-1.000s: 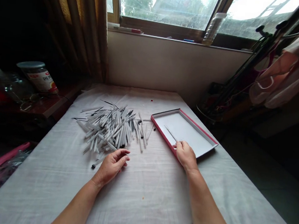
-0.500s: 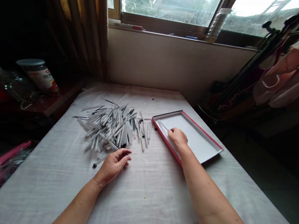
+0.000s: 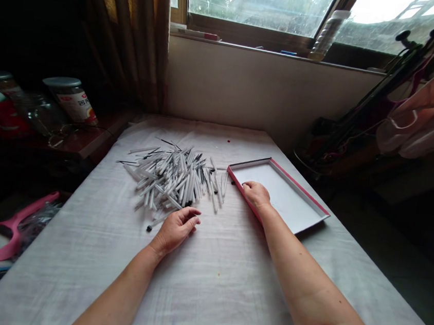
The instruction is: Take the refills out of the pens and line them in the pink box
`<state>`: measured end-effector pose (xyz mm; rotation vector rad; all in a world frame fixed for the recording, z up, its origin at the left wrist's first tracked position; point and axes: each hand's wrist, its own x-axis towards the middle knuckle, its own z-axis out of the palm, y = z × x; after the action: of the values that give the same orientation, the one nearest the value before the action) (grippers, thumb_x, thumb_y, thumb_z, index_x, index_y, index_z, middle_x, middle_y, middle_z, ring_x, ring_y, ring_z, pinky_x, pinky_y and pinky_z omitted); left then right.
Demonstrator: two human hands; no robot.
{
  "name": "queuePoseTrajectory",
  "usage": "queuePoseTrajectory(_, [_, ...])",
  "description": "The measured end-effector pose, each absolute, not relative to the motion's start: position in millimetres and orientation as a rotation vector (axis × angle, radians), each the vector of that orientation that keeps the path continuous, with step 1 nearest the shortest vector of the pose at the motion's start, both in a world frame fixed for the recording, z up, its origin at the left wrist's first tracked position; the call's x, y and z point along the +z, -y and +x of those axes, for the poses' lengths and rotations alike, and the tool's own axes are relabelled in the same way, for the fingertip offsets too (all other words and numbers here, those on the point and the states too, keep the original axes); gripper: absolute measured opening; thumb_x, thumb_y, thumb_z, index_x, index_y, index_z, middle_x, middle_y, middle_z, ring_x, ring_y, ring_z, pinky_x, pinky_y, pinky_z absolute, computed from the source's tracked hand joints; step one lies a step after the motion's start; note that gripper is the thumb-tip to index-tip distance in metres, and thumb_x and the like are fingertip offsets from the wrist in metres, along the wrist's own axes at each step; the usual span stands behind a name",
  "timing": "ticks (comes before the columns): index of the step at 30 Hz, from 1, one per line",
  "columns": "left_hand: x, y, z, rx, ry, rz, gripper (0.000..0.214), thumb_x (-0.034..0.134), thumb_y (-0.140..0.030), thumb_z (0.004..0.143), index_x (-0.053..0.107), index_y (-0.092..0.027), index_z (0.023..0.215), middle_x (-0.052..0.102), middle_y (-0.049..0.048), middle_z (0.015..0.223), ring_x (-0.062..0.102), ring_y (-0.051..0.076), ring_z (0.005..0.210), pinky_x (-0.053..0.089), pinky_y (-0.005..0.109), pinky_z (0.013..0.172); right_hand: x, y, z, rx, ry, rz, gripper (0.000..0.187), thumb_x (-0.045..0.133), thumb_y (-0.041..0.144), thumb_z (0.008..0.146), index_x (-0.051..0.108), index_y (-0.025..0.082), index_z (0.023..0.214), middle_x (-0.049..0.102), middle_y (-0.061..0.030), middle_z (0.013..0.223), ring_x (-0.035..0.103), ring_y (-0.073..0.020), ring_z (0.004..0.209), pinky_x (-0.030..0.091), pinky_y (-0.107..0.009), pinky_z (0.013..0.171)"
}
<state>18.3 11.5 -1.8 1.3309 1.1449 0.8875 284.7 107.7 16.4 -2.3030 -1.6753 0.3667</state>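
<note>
A heap of several white pen tubes with black tips (image 3: 174,178) lies on the cloth-covered table (image 3: 213,276). My left hand (image 3: 177,228) rests on the cloth just in front of the heap, fingers curled in and thumb against the forefinger, with nothing showing in it. A loose black-tipped piece (image 3: 155,224) lies by its knuckles. My right hand (image 3: 256,192) sits on the near left rim of a shallow red-edged white tray (image 3: 290,201), fingers closed. What they hold, if anything, is hidden. The tray's white floor shows nothing else.
Jars (image 3: 70,98) stand on a dark side shelf at the left, and a pink plastic tool (image 3: 12,229) lies below it. A window sill with a bottle (image 3: 325,37) runs behind. A rack with hanging cloth (image 3: 419,116) stands at the right.
My right hand moved from the tray's near edge up along its left rim. The thin stick seen in the tray earlier no longer shows. The left hand stayed put.
</note>
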Motion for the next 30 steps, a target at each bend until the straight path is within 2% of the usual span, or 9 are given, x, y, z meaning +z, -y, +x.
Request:
queuePoseTrajectory(6, [-2,-12,18,0.897,-1.145,1.311,0.035,0.063,-0.041,0.073,0.063,-0.015,0.098,0.066,0.0032,0.078,0.060,0.012,0.060,0.041,0.017,0.042,29,-85,261,0.111,1.726,-2.109,0.034,0.043,0.028,0.091,0.069,0.023,0.113,0.067,-0.0073,0.118,0.060,-0.0223,0.107,0.044,-0.028,0.084])
queuePoseTrajectory(10, [-2,-12,18,0.898,-1.148,1.307,0.036,0.064,-0.042,0.072,0.064,-0.016,0.096,0.066,0.0025,0.077,0.060,0.012,0.060,0.041,0.018,0.042,17,-59,236,0.017,1.833,-1.857,0.025,0.049,0.028,0.089,0.070,0.023,0.101,0.070,-0.0058,0.104,0.064,-0.0194,0.090,0.045,-0.027,0.077])
queuePoseTrajectory(15, [-2,-11,19,0.894,-1.158,1.321,0.035,0.065,-0.042,0.072,0.065,-0.016,0.096,0.065,0.0023,0.075,0.057,0.010,0.055,0.040,0.018,0.043,-3,-37,216,0.068,1.805,-1.976,0.023,0.058,0.039,0.086,0.067,0.021,0.095,0.070,-0.0047,0.089,0.064,-0.0192,0.082,0.042,-0.027,0.068])
queuePoseTrajectory(20, [-1,-11,19,0.875,-1.169,1.354,0.035,0.063,-0.041,0.074,0.064,-0.015,0.098,0.066,0.0029,0.076,0.056,0.010,0.054,0.040,0.018,0.045,-4,-37,214,0.039,1.857,-2.058,0.018,0.058,0.035,0.086,0.068,0.021,0.090,0.069,-0.0065,0.093,0.063,-0.0196,0.084,0.040,-0.027,0.065])
queuePoseTrajectory(25, [-4,-8,19,0.857,-1.203,1.464,0.031,0.057,-0.040,0.082,0.064,-0.015,0.099,0.067,0.0035,0.077,0.058,0.011,0.055,0.044,0.021,0.048,-8,-41,225,0.107,1.669,-1.933,0.019,0.053,0.030,0.087,0.069,0.019,0.089,0.068,-0.0060,0.090,0.062,-0.0166,0.074,0.043,-0.026,0.067])
queuePoseTrajectory(28, [-6,-6,19,1.009,-1.301,1.711,0.026,0.053,-0.036,0.087,0.066,-0.017,0.099,0.069,0.0047,0.078,0.063,0.014,0.062,0.051,0.026,0.059,-8,-38,229,0.156,1.671,-1.653,0.021,0.051,0.031,0.088,0.068,0.018,0.088,0.067,-0.0056,0.085,0.061,-0.0147,0.068,0.046,-0.026,0.070])
queuePoseTrajectory(30, [-5,-7,18,1.218,-1.388,1.977,0.024,0.054,-0.033,0.089,0.066,-0.019,0.104,0.070,0.0078,0.093,0.066,0.019,0.083,0.053,0.032,0.077,-6,-34,227,0.240,1.738,-1.460,0.019,0.052,0.031,0.089,0.067,0.019,0.089,0.067,-0.0049,0.084,0.062,-0.0140,0.067,0.048,-0.025,0.069])
